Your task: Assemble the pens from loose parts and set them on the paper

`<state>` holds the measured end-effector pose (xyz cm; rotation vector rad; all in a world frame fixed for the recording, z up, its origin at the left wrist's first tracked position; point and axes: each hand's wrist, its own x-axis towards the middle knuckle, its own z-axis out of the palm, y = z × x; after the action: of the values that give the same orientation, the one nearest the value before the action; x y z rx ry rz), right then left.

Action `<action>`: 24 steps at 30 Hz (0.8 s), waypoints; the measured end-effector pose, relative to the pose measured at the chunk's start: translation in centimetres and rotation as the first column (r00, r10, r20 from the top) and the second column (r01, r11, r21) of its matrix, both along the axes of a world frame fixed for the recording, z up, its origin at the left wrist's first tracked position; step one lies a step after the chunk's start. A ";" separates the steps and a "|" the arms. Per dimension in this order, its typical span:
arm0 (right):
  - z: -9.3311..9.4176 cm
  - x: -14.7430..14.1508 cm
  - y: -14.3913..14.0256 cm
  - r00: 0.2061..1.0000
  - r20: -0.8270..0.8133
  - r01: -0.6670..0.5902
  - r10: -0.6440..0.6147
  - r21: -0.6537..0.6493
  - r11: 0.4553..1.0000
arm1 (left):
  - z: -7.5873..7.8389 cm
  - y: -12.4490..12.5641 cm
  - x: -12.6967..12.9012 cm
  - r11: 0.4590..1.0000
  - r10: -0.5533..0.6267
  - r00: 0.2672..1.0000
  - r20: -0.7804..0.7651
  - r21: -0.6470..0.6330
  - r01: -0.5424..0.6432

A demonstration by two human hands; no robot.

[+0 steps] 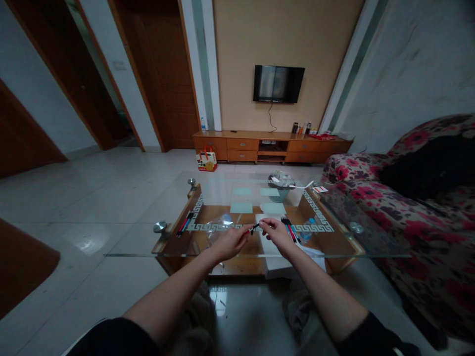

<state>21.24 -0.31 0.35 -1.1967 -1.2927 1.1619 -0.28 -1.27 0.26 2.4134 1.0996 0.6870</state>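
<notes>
Just below the frame's centre, the left hand [230,242] and right hand [276,235] are meeting over the clear glass counter [148,242], fingers of both pinching together on one slim black pen with a red end [254,228]. Loose bunches of similar red-and-black pens are lying to the right [290,228] and left [184,223].

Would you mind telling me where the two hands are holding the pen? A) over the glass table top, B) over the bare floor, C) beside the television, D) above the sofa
A: the left hand and right hand pinch a pen between them above the glass table, with more pens lying to its right.
</notes>
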 end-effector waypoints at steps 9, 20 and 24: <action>0.1 0.3 0.3 0.998 -0.043 0.049 -0.049 -0.012 0.999 | 0.3 0.0 0.0 1.000 -0.019 1.000 -0.006 -0.012 0.019; -0.1 0.6 0.4 0.994 -0.035 0.106 -0.105 0.015 0.994 | 0.4 -0.1 0.0 0.999 -0.021 1.000 0.008 -0.029 0.022; -0.2 0.6 0.5 0.994 -0.034 0.102 -0.102 0.009 0.995 | 0.3 0.0 0.1 1.000 -0.018 1.000 0.012 -0.013 0.018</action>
<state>21.80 0.19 0.10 -1.2164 -1.1972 1.0955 -0.18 -1.30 0.53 2.4025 1.0728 0.6859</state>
